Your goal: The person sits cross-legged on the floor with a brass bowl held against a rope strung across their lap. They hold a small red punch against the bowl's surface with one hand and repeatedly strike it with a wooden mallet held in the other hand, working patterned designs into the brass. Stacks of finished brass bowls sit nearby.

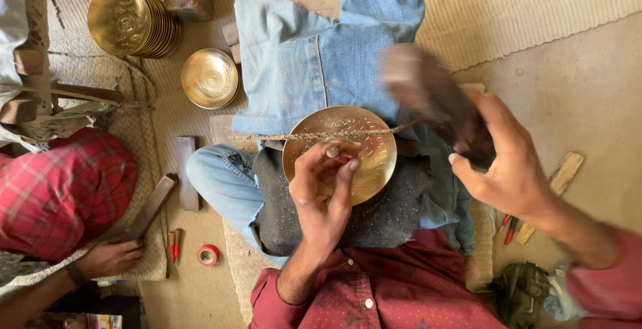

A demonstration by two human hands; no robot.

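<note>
A person sits cross-legged on a woven mat (535, 8), seen from above. Their left hand (324, 192) pinches a small metal punch (334, 152) upright against a round brass plate (368, 162). The plate rests on a dark pad (388, 218) in their lap, with a twisted cord (314, 135) stretched across it. Their right hand (511, 165) grips a blurred wooden mallet (428, 95), raised beside the plate. At the mat's upper left corner stand a stack of brass plates (134, 21) and a brass bowl (209, 78). Another person's hand (107, 259) rests at lower left.

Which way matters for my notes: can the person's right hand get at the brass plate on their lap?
Probably yes. The right hand, gripping a blurred mallet, is raised beside the brass plate; only the left hand, with its punch, covers part.
</note>
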